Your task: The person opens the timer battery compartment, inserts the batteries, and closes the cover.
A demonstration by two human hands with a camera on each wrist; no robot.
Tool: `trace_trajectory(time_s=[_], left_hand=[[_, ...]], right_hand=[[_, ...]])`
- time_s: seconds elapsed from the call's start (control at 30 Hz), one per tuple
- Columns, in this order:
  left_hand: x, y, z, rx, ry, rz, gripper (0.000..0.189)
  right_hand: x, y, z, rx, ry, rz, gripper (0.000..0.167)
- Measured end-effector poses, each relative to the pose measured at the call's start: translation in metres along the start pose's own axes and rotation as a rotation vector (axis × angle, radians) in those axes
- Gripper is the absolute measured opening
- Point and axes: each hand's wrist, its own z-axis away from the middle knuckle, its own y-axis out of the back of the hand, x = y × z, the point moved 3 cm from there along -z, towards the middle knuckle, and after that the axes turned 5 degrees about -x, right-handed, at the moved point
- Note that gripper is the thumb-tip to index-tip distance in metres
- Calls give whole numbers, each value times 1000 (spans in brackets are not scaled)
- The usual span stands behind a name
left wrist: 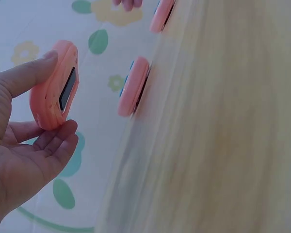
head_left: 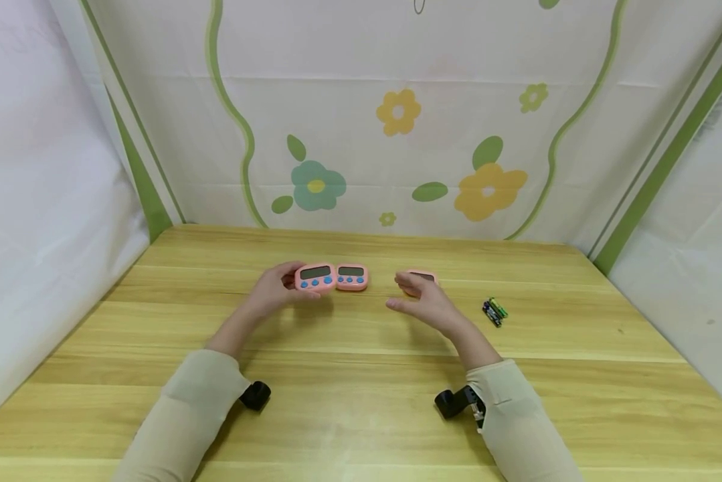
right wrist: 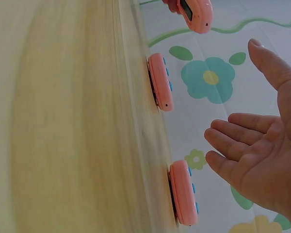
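Observation:
A pink digital timer [head_left: 315, 278] with a grey display and blue buttons is held off the table by my left hand [head_left: 268, 292]. In the left wrist view my thumb [left wrist: 31, 73] presses one edge of it and fingertips support the opposite edge. Its table-facing side has a dark rectangle. A second pink timer [head_left: 352, 278] lies on the table just right of the held one. My right hand [head_left: 431, 309] hovers with fingers extended and nothing in it, partly covering a third pink timer [head_left: 428, 275]. That third timer [right wrist: 183, 193] shows more fully in the right wrist view.
Several small batteries [head_left: 494, 312] lie together to the right of my right hand. The wooden table [head_left: 361, 402] ends at a white cloth backdrop [head_left: 361, 147] printed with flowers; white cloth walls stand at both sides.

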Motion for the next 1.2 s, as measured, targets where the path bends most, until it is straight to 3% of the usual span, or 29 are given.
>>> trace_trajectory(time_s=[0.33, 0.63, 0.97, 1.2], left_hand=[[17, -28, 5, -28, -51, 39, 73], [22, -52, 11, -52, -81, 92, 71], [26, -65, 14, -53, -179, 98, 74], [25, -66, 16, -52, -171, 128, 75]], right_hand=[[-5, -11, -3, -61, 51, -142, 75], [-11, -27, -5, -116, 100, -223, 75], [-15, -36, -6, -114, 126, -297, 68], [-29, -38, 0, -98, 141, -320, 66]])
